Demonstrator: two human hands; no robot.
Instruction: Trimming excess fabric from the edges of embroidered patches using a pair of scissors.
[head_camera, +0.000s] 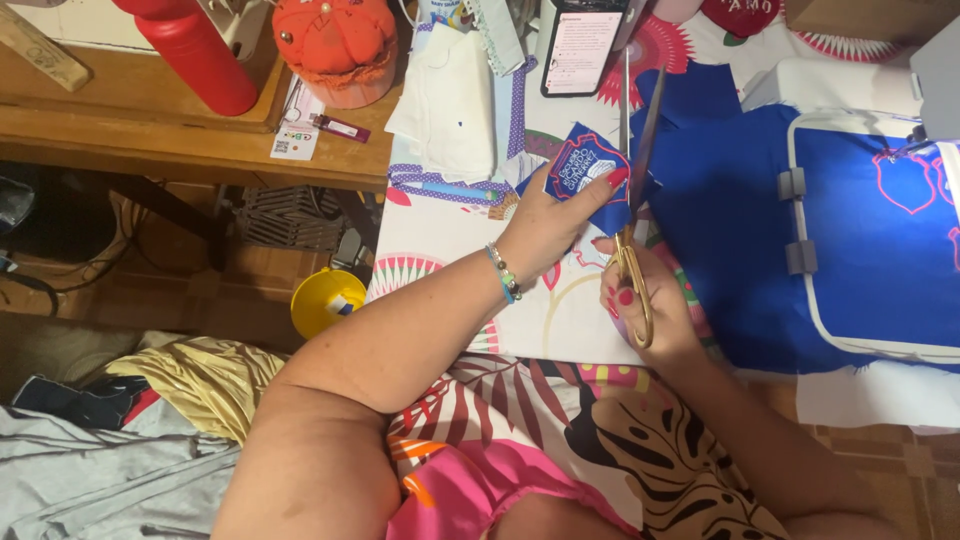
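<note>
- Patterned clothing (560, 450) in pink, black and white fills the bottom of the view, with both forearms reaching up from it.
- Pinched between the thumb and fingers of the left hand (545, 225) is a blue embroidered patch (585, 170), held just above the worktop (440, 240), which is covered in a printed cloth.
- Closed through the handles of the gold scissors (632, 200) is the right hand (645, 305); the blades point up and away and are parted at the patch's right edge.
- Just to the right lies blue fabric (730, 230), part of it stretched in a white embroidery hoop (815, 280) with red outlined stitching.
- Farther up lie folded white cloth (450, 100) and a phone (583, 45) with a lit screen.
- On the wooden table (190, 145) to the left stand a red bottle (200, 50) and an orange pincushion (335, 45).
- Below on the floor sits a yellow bowl (325, 300).
</note>
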